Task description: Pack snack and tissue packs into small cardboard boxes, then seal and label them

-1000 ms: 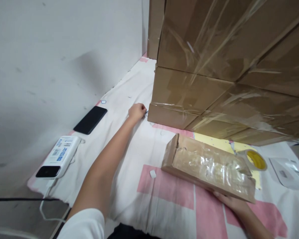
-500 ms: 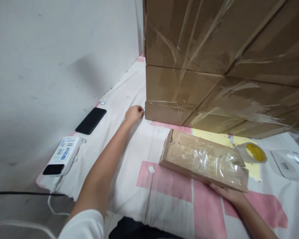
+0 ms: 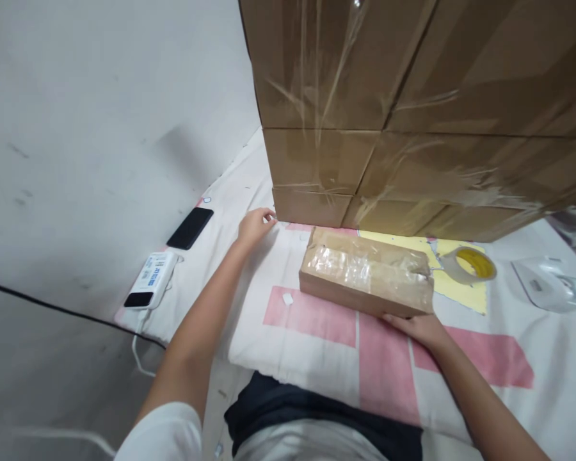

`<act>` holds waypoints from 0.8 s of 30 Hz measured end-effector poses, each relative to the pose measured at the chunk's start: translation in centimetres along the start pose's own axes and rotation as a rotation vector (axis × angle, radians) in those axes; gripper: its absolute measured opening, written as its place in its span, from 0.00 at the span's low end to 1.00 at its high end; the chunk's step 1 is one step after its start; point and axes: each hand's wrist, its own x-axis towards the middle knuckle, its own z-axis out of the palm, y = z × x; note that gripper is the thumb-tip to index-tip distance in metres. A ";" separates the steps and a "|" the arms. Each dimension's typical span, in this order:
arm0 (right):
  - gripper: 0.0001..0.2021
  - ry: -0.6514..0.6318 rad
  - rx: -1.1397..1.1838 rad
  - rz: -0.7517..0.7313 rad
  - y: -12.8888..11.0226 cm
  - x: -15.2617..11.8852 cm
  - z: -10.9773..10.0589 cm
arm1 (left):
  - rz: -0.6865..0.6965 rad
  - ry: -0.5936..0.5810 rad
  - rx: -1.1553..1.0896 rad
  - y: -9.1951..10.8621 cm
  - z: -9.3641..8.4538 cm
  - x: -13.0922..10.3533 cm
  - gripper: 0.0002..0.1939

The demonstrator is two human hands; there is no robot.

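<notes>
My left hand point(image 3: 258, 225) rests on the cloth beside the lower left corner of the stacked cardboard boxes point(image 3: 317, 160). Its fingers are curled together; whatever they hold, if anything, is too small to name. A long brown box point(image 3: 365, 275) with clear tape over its top lies in front of the stack. My right hand point(image 3: 420, 328) touches the near right edge of this box from below, with some fingers hidden under it. Right of the box, a roll of clear tape point(image 3: 469, 264) with a yellow core stands on yellow paper point(image 3: 461, 296).
A black phone point(image 3: 191, 228) and a white power bank point(image 3: 151, 280) with a cable lie at the left, by the wall point(image 3: 100, 128). A small white piece point(image 3: 288, 299) lies on the cloth. Clear plastic packaging point(image 3: 552, 285) is at the right.
The view has shifted and tilted. My right hand and the long box sit slightly nearer the stack, and the box lies flatter. My left hand stays by the stack's corner.
</notes>
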 end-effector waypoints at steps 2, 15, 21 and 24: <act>0.39 0.004 0.024 -0.028 0.1 0.1 0.0 | -0.023 0.025 0.054 0.2 1.6 0.4 0.17; 0.52 0.078 0.104 -0.300 0.3 0.2 0.1 | -0.128 0.163 -0.042 2.5 0.4 -2.0 0.14; 0.33 0.593 0.038 -0.639 -3.6 -1.7 -2.0 | 0.083 0.136 -0.212 7.3 -6.0 -14.2 0.12; 0.21 0.468 -0.060 -0.865 -7.8 -4.1 -2.5 | 0.392 -0.176 -0.299 11.6 -6.9 -20.7 0.11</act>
